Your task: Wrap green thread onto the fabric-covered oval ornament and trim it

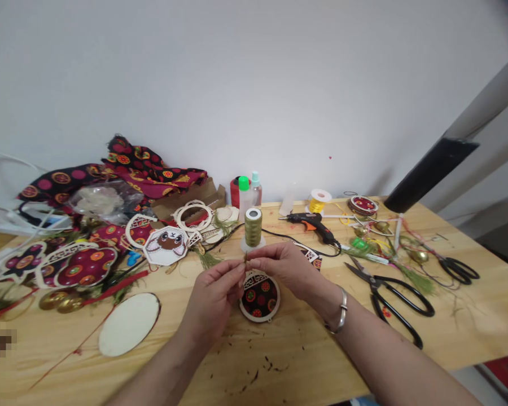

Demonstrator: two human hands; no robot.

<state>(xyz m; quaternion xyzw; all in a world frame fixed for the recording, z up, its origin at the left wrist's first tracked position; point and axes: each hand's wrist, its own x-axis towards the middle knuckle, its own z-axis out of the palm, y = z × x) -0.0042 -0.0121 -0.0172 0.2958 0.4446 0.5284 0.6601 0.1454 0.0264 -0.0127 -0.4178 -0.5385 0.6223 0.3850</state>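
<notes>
Both hands meet fingertip to fingertip at the middle of the table, just in front of an olive-green thread spool [253, 228]. My left hand [214, 293] is closed in a pinch on a thin, olive-coloured thread, of which only a bit shows. Its other end is pinched by my right hand [283, 268], which has a silver bracelet on the wrist. Right below the fingers lies a round ornament [260, 299], with a pale wooden rim and dark flowered cloth. Whether the thread is tied to it I cannot tell.
To the right lie big black-handled scissors [379, 285], a glue gun [309, 223], a yellow spool [319, 200] and smaller scissors [459, 270]. Leftward are flowered cloth [144, 163], a sheep-face piece [167, 247], a white oval [129, 324] and gold bells [70, 301]. Bottles [245, 197] stand behind.
</notes>
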